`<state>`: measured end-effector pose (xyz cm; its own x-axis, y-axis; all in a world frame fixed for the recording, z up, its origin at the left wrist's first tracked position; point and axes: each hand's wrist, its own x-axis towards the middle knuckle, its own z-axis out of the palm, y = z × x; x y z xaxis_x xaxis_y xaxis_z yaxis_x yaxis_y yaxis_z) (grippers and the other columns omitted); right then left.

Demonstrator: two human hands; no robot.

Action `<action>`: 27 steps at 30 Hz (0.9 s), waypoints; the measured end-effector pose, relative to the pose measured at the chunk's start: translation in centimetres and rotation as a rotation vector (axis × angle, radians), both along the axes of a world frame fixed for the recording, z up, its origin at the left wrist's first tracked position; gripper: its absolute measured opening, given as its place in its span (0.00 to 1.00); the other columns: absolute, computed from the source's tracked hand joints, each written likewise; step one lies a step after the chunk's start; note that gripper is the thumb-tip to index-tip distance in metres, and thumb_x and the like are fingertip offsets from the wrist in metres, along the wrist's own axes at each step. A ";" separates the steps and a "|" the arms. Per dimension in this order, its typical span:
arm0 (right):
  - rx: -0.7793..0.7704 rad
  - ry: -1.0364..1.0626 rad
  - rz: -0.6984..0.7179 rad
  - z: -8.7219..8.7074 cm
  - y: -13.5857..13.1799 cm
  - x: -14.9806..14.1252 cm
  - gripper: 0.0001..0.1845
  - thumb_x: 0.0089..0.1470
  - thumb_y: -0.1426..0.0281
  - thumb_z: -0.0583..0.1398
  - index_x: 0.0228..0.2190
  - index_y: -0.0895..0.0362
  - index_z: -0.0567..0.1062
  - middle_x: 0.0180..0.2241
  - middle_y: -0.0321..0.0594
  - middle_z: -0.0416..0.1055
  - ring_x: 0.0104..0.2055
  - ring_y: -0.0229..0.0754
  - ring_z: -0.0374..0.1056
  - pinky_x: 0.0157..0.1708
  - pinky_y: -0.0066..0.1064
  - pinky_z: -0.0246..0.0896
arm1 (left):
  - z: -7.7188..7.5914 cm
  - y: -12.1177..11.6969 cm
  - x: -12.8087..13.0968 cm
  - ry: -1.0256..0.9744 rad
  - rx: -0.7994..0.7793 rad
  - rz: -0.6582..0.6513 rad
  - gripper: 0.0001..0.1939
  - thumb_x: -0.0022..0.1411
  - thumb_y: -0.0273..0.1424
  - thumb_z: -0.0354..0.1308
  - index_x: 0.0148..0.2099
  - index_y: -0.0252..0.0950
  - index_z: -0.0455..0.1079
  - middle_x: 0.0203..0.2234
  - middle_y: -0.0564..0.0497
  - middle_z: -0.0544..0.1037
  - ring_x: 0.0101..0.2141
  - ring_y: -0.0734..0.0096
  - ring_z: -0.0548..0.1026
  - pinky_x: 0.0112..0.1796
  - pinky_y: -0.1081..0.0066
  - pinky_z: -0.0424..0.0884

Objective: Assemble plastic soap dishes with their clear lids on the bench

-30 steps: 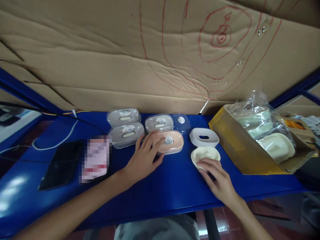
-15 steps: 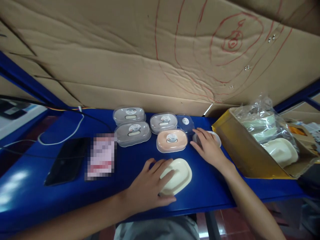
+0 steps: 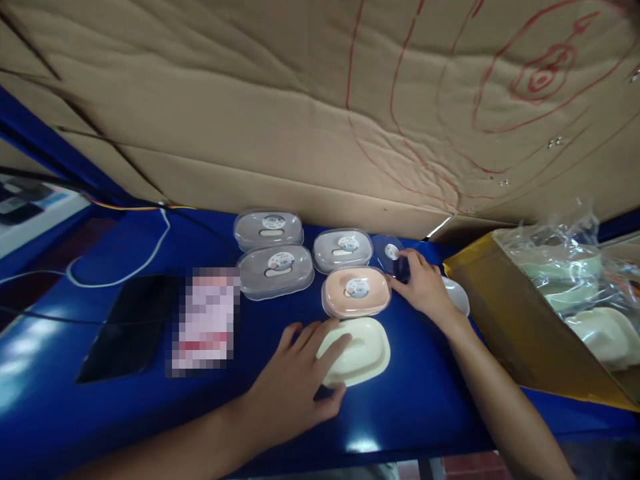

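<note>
The glossy blue tabletop [image 3: 400, 420] is backed by brown cardboard [image 3: 200, 100], marked with red looping lines [image 3: 395, 80]; light is reflected at its left and front. Reddish floor [image 3: 470, 465] is glimpsed below. Near the front edge, a cream dish [image 3: 370, 353] is partly covered by the left hand [image 3: 287, 383], which is held open, fingers loosely bent over the dish's left side. Farther back, a clear lid [image 3: 384, 259] is touched at its right by the right hand [image 3: 425, 290]; whether it is gripped cannot be told. Just behind the dish a peach box [image 3: 345, 297] is set, with three grey boxes [image 3: 257, 277] beyond. At right, a plastic bag [image 3: 565, 233] is held in an open carton [image 3: 500, 327]; at left, a white cable [image 3: 115, 285] is looped.
</note>
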<state>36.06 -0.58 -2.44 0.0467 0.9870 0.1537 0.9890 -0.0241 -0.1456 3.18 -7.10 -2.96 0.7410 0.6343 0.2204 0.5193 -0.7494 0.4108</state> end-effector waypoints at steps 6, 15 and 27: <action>-0.155 0.031 0.212 3.4 -4.2 6.0 0.51 0.63 0.46 0.63 0.77 0.46 0.49 0.76 0.53 0.56 0.77 0.66 0.54 0.71 0.68 0.52 | -0.1 0.3 0.0 -0.039 -0.052 -0.033 0.29 0.63 0.30 0.62 0.66 0.40 0.67 0.66 0.38 0.72 0.61 0.45 0.74 0.61 0.44 0.64; -0.344 0.199 0.125 5.8 -10.5 8.8 0.47 0.56 0.47 0.70 0.71 0.43 0.64 0.70 0.47 0.68 0.67 0.66 0.69 0.64 0.63 0.69 | -0.8 0.5 0.0 -0.083 -0.206 -0.078 0.37 0.64 0.29 0.66 0.72 0.42 0.60 0.71 0.38 0.65 0.68 0.45 0.68 0.66 0.45 0.64; -0.356 0.244 0.632 5.4 -11.5 -3.8 0.47 0.64 0.51 0.67 0.75 0.42 0.55 0.73 0.47 0.61 0.75 0.61 0.57 0.70 0.59 0.63 | -1.6 1.0 0.1 -0.198 -0.277 -0.106 0.49 0.64 0.37 0.74 0.77 0.46 0.49 0.69 0.38 0.69 0.68 0.43 0.68 0.64 0.46 0.65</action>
